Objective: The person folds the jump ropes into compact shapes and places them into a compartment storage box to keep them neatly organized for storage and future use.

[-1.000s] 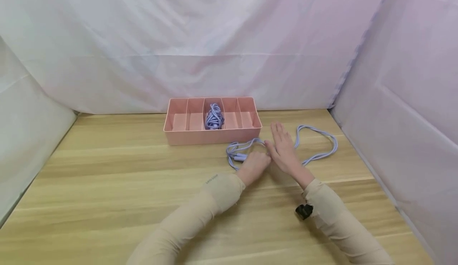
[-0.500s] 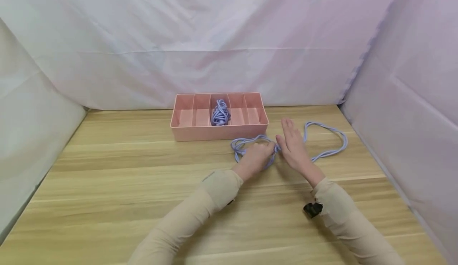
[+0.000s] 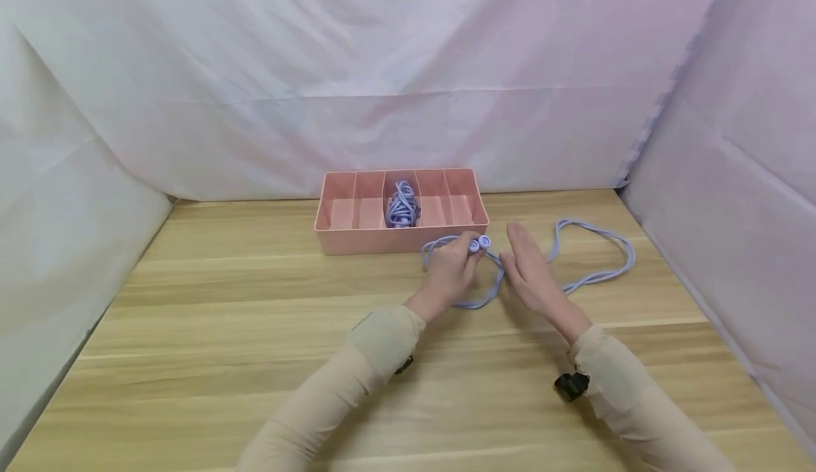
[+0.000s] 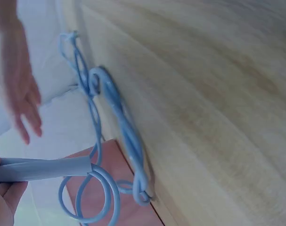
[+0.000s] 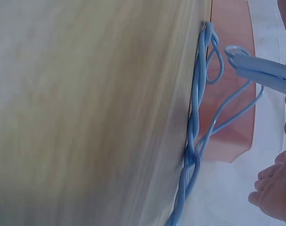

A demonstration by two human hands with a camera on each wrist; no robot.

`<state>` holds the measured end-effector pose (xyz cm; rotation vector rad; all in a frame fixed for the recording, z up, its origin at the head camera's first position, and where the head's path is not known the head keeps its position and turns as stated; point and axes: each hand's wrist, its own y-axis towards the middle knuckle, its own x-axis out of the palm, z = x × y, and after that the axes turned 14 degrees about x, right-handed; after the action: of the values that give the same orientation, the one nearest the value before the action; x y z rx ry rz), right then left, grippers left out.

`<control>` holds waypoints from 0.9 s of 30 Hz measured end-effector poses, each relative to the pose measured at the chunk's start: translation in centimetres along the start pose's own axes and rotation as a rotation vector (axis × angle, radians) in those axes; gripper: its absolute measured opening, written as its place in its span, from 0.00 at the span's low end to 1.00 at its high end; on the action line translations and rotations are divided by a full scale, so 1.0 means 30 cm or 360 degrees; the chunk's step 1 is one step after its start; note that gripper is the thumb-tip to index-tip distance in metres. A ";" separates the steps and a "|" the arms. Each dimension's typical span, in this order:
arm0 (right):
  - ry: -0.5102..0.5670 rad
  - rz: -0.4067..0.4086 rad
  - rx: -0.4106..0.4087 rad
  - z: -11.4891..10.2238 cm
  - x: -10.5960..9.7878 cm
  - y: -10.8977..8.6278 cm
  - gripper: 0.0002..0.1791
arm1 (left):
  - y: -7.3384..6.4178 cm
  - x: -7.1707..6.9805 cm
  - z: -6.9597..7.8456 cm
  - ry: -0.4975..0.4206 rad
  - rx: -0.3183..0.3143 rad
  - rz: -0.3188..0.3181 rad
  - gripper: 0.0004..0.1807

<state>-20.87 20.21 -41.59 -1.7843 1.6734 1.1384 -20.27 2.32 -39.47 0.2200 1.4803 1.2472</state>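
My left hand [image 3: 448, 271] grips the two handles [image 4: 44, 169] of a blue-lavender jump rope side by side, raised off the table with their round ends facing up in the head view. From the handles the doubled cord [image 5: 195, 108] runs down onto the wood and twists round itself, with a wide loop [image 3: 627, 252] lying to the right. My right hand [image 3: 534, 277] is held beside the cord, fingers straight, nothing in its grasp. Just behind my left hand stands a pink divided box [image 3: 357, 242]. Its middle compartment holds a coiled bundle of similar cord [image 3: 403, 206].
The wooden table [image 3: 223, 330] spreads to the left and front of the box. White cloth walls [image 3: 382, 132] close in the back and both sides. A black wrist camera [image 3: 571, 387] hangs under my right sleeve.
My left hand has picked up the handles, which lay on the table, and turned them so their ends face up. The right hand has stayed beside the cord; the head view has shifted slightly.
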 end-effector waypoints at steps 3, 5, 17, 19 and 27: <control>0.0067 -0.0080 -0.0047 -0.005 0.020 -0.007 0.30 | 0.001 -0.015 -0.004 -0.0107 -0.0108 0.0156 0.10; 0.0134 -0.0164 -0.0064 -0.014 0.032 -0.009 0.30 | 0.002 -0.026 -0.006 -0.0166 -0.0171 0.0249 0.10; 0.0456 -0.0455 -0.0048 -0.096 0.056 -0.006 0.27 | 0.018 -0.104 0.010 -0.0921 -0.0703 0.0674 0.10; 0.0551 -0.0476 -0.0044 -0.109 0.061 -0.002 0.25 | 0.018 -0.117 0.007 -0.1052 -0.0799 0.0734 0.11; 0.0988 -0.0642 0.0106 -0.160 0.093 0.008 0.24 | 0.001 -0.160 -0.035 -0.1284 -0.1125 0.0921 0.13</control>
<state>-20.02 14.74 -41.06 -2.4437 1.5064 0.3637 -19.45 -1.66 -36.74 0.6097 0.2363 1.7727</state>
